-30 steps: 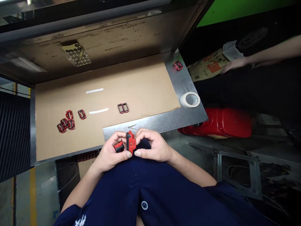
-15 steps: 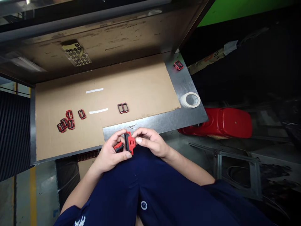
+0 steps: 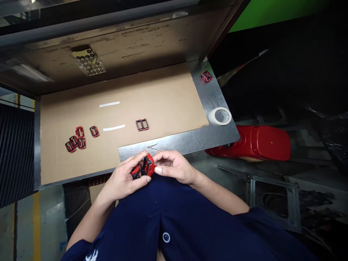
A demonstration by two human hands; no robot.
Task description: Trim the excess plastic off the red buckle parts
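Just over the bench's front edge, my left hand is closed around a red-and-black plastic frame, thumb below and fingers above. A second red-and-black piece sits deeper in the same palm, partly covered by the fingers. My right hand pinches the right side of the first frame with thumb and fingertips. Beyond the hands, thin metal tweezers lie on the bare metal strip. Two similar frames rest side by side on the cardboard.
Several red-and-black frames cluster at left, with a single frame beside them. At the bench's right end are a tape roll and another frame. A red stool-like object stands right of the bench. White tape strips mark the cardboard.
The frame between my hands has turned, so its opening now shows more. My right thumb has shifted slightly lower and left along it.
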